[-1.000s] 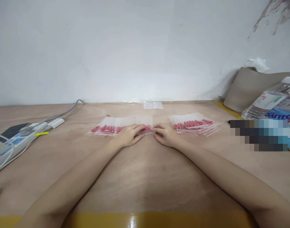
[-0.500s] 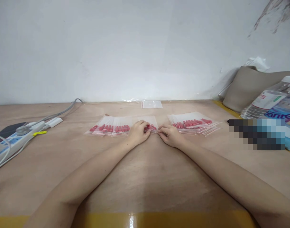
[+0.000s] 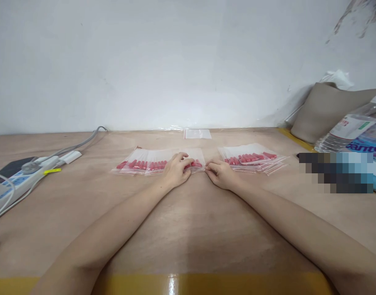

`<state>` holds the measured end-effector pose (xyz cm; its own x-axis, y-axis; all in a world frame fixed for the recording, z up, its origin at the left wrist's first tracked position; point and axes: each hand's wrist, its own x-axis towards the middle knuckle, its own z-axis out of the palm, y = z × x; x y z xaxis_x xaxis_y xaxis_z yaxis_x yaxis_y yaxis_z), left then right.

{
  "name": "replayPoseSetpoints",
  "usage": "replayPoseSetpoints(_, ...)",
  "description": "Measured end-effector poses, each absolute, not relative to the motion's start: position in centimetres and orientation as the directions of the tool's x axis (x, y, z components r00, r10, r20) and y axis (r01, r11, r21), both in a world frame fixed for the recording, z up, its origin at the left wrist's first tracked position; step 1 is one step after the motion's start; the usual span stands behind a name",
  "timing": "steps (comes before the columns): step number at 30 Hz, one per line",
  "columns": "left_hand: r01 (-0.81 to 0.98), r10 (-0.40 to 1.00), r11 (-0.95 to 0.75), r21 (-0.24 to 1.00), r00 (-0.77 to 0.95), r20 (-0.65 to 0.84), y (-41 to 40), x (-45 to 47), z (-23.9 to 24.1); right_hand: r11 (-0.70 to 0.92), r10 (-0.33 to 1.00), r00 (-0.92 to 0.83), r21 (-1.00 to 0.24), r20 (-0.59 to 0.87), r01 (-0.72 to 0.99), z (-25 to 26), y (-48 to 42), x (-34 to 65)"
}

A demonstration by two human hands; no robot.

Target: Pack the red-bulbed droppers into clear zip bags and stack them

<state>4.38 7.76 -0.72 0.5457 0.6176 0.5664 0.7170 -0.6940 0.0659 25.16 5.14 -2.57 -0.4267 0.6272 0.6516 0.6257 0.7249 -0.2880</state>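
A clear zip bag with red pieces inside lies flat on the table between my hands. My left hand rests over its left part, fingers spread and touching the bag; the red pieces there are partly hidden. My right hand pinches the bag's near right corner between thumb and fingers. To the left, more overlapping zip bags hold rows of small red cylindrical pieces. A stack of similar filled bags lies to the right, just beyond my right hand.
A flat whitish bag lies near the wall. At left is a power strip with cables and a yellow tag. A plastic bottle, a grey-brown roll and a blurred-out patch are at right. Yellow tape edges the table.
My left hand has shifted slightly left and its fingers have spread, uncovering more red pieces in the middle bag. My right hand stays at the bag's corner.
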Motion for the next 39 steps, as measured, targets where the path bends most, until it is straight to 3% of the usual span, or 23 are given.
replayPoseSetpoints(4,0.659,0.545,-0.752,-0.039,0.653,0.526,8.3,5.0,-0.7,0.721,0.634,-0.435,-0.288,0.639,0.63,-2.5,5.1,25.1)
replayPoseSetpoints(14,0.677,0.575,-0.736,0.02,0.61,0.546,8.0,5.7,-0.9,0.725,0.635,-0.465,-0.267,0.617,0.635,-2.3,5.0,24.9)
replayPoseSetpoints(22,0.599,0.538,-0.799,0.053,0.671,0.51,7.8,4.3,-0.5,0.686,0.643,-0.432,-0.225,0.633,0.692,-2.1,4.7,24.6)
replayPoseSetpoints(29,0.595,0.554,-0.802,0.041,0.718,0.421,8.3,3.4,0.3,0.673,0.647,-0.437,-0.2,0.625,0.712,-2.1,4.8,24.5)
replayPoseSetpoints(39,0.613,0.557,-0.79,0.01,0.71,0.432,8.4,4.0,0.6,0.667,0.656,-0.419,-0.223,0.628,0.711,-2.3,5.1,24.5)
